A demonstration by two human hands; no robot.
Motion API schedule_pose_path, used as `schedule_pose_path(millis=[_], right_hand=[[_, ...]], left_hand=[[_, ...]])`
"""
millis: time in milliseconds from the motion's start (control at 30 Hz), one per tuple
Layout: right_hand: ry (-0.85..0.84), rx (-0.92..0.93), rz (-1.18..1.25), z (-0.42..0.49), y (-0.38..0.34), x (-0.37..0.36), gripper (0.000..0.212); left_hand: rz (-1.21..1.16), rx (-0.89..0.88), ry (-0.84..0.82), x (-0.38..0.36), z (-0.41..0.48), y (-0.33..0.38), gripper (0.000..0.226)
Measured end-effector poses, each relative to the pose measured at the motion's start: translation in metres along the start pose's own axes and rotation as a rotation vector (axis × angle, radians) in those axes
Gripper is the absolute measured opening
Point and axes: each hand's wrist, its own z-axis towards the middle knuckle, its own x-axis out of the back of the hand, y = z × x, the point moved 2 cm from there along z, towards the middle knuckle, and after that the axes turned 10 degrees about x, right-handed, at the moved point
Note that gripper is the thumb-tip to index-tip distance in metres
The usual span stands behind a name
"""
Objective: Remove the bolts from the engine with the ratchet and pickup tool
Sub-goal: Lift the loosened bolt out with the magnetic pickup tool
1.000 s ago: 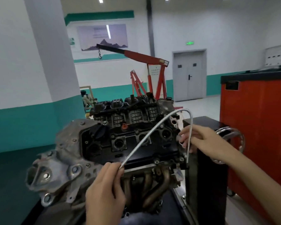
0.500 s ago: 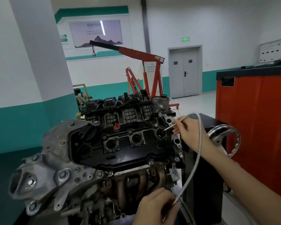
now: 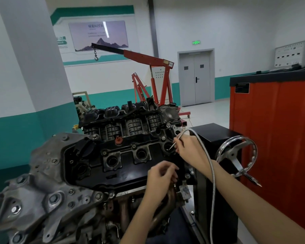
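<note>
Red engine hoist [image 3: 144, 58] behind, handwheel [image 3: 235, 160] beside my right forearm. Right hand [image 3: 188, 152] pinches the pickup tool [image 3: 175, 141], tip at the rightmost plug well of the engine [image 3: 42, 173]; left hand [image 3: 161, 175] curled over the valve cover [image 3: 130, 175], grip unclear.

Both arms are bare and reach forward. The left forearm [image 3: 139, 217] comes up from the bottom edge and slants up and to the right, ending in the left hand [image 3: 161, 175], seen from the back, wrist roughly straight. Its fingers [image 3: 171, 169] are curled inward with the thumb close to them (motion blur hides whether they pinch anything). The right forearm [image 3: 253, 199] enters from the lower right corner and runs up and to the left. The right hand [image 3: 188, 150] sits higher and farther forward than the left, fingertips pointing left and pinching the tool [image 3: 210, 166] near its tip. The two hands are near each other but apart.
</note>
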Motion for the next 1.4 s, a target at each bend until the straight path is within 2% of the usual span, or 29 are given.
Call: schedule_pose_path(millis=[267, 333, 467, 633, 733, 833, 933, 1033, 1233, 1400], right_hand=[[0.033, 0.002, 0.022, -0.003, 0.000, 0.004, 0.023], [0.073, 0.023, 0.021, -0.004, -0.003, 0.009, 0.022], [0.123, 0.053, 0.046, -0.005, -0.008, 0.025, 0.020], [0.223, 0.119, 0.079, -0.008, -0.027, 0.049, 0.018], [0.279, 0.167, 0.123, -0.012, -0.036, 0.066, 0.017], [0.320, 0.183, 0.137, -0.014, -0.041, 0.083, 0.017], [0.382, 0.179, 0.160, -0.015, -0.037, 0.095, 0.016], [0.316, 0.180, 0.141, -0.015, -0.028, 0.089, 0.017], [0.169, 0.096, 0.119, -0.012, -0.005, 0.033, 0.018], [0.048, 0.089, -0.035, -0.002, 0.004, 0.006, 0.021]], left_hand=[[0.133, -0.049, 0.052, 0.010, 0.014, -0.010, 0.020], [0.145, -0.071, 0.109, 0.018, 0.015, -0.008, 0.019], [0.237, -0.238, 0.298, 0.030, 0.021, 0.005, 0.010], [0.433, -0.399, 0.232, 0.009, 0.053, 0.029, 0.030], [0.409, -0.410, 0.131, -0.009, 0.066, 0.039, 0.003], [0.386, -0.401, 0.112, -0.011, 0.071, 0.040, 0.015], [0.420, -0.237, 0.216, 0.010, 0.081, 0.029, 0.020], [0.418, -0.178, 0.307, 0.038, 0.076, 0.010, 0.024], [0.252, -0.145, 0.285, 0.053, 0.057, -0.002, 0.023], [0.275, -0.183, 0.284, 0.053, 0.048, -0.008, 0.024]])
